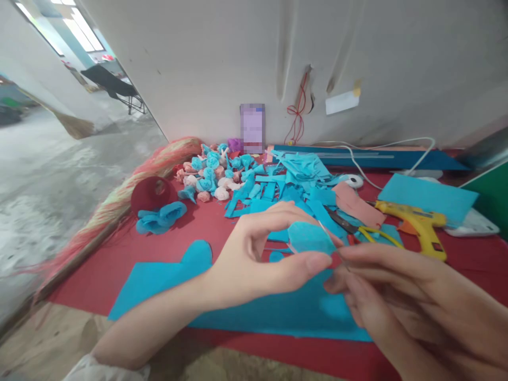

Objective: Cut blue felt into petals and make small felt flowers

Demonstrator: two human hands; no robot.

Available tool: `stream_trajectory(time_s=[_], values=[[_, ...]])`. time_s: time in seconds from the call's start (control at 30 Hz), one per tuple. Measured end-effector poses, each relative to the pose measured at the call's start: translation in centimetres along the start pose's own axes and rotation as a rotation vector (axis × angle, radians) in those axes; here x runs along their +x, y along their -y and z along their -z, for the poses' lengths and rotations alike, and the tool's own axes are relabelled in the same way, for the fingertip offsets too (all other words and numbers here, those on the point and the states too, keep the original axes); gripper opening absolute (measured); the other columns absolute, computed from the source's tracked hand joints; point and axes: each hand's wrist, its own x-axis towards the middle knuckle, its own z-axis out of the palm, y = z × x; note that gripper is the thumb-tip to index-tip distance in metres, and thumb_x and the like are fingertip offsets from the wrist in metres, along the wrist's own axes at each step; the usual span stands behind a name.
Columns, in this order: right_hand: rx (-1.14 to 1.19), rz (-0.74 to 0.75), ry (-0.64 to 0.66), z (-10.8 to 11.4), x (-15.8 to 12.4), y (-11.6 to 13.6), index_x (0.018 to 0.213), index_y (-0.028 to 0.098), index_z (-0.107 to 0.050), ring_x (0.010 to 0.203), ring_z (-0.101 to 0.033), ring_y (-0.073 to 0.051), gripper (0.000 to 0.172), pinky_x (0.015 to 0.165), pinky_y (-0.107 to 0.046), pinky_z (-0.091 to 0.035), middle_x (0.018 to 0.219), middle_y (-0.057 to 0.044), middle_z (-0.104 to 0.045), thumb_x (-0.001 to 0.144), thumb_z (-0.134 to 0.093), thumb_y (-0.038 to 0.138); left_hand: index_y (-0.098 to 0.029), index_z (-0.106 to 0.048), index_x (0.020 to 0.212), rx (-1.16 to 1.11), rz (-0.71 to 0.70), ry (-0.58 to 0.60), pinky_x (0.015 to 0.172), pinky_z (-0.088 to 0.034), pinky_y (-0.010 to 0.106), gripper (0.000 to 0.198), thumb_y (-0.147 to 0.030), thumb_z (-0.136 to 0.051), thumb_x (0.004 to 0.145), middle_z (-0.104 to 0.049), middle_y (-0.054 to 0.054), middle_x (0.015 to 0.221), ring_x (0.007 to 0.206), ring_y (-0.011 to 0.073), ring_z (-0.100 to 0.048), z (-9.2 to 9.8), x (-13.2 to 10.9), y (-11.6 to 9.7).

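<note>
My left hand (254,259) curls around a small rounded piece of blue crepe paper (309,238), its edge held between thumb and fingers. My right hand (400,286) is closed in a pinch on a thin stick or wire (326,230), which runs along the paper's right edge; which of the two it is, I cannot tell. Below both hands a large blue paper sheet (278,320) lies flat on the red tabletop (95,280). A blue paper piece with a rounded end (198,254) lies beside my left wrist.
Several blue, pink and white paper flowers (206,174) are heaped behind blue paper scraps (301,169). A yellow glue gun (416,222) lies right, near pliers (343,219). A phone (252,127) leans on the wall. Left are a red tape roll (148,196) and pink-white strands (130,196).
</note>
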Motion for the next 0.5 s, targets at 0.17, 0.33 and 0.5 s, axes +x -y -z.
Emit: stream_trajectory(time_s=[0.17,0.33,0.5], values=[[-0.017,0.019,0.002,0.02,-0.02,-0.01,0.096,0.040,-0.058,0.052,-0.065,-0.014,0.025,0.047,-0.012,-0.055,0.071,0.009,-0.068,0.074,-0.055,0.029,-0.017,-0.065,0.071,-0.006,0.024,-0.072,0.075,-0.044,0.032,0.007,-0.021,-0.060,0.074,-0.062,0.002,0.068,0.071,0.0156,-0.054,-0.34,-0.21,-0.06],[-0.040,0.015,0.010,0.02,0.00,0.02,0.098,0.041,-0.058,0.054,-0.065,-0.015,0.027,0.049,-0.013,-0.056,0.074,0.010,-0.068,0.074,-0.054,0.029,-0.017,-0.064,0.070,0.004,0.025,-0.087,0.075,-0.044,0.032,0.006,-0.022,-0.061,0.074,-0.061,0.002,0.068,0.070,0.0151,-0.054,-0.35,-0.20,0.00],[-0.055,0.023,0.019,0.06,-0.15,-0.10,0.099,0.042,-0.057,0.055,-0.066,-0.014,0.027,0.051,-0.013,-0.056,0.075,0.010,-0.068,0.074,-0.054,0.030,-0.018,-0.063,0.068,0.012,0.029,-0.102,0.074,-0.045,0.032,0.007,-0.021,-0.061,0.074,-0.059,0.002,0.063,0.068,0.0146,-0.052,-0.41,-0.22,0.00]])
